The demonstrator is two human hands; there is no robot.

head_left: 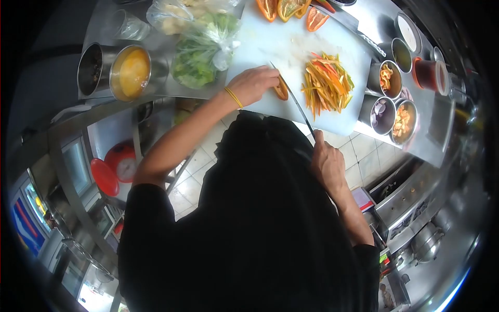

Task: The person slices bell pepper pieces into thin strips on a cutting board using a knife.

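Observation:
My left hand [253,87] presses an orange bell pepper piece [281,91] onto the white cutting board [260,41], its fingers bent over the piece's upper end. In my right hand [329,162] is the handle of a knife [300,108]. The long blade slants up and left across the board, its edge close along the right side of the pepper piece. Just right of the blade lies a heap of thin pepper strips [327,86], orange, yellow and green. Several larger pepper pieces [316,18] rest at the board's far edge.
A plastic bag of green leaves [200,57] borders the board's left side. Farther left stand a metal container of yellow liquid [131,72] and a dark-filled one [93,70]. Several metal cups with cut ingredients [403,120] line the right, near a red-lidded tub [429,76].

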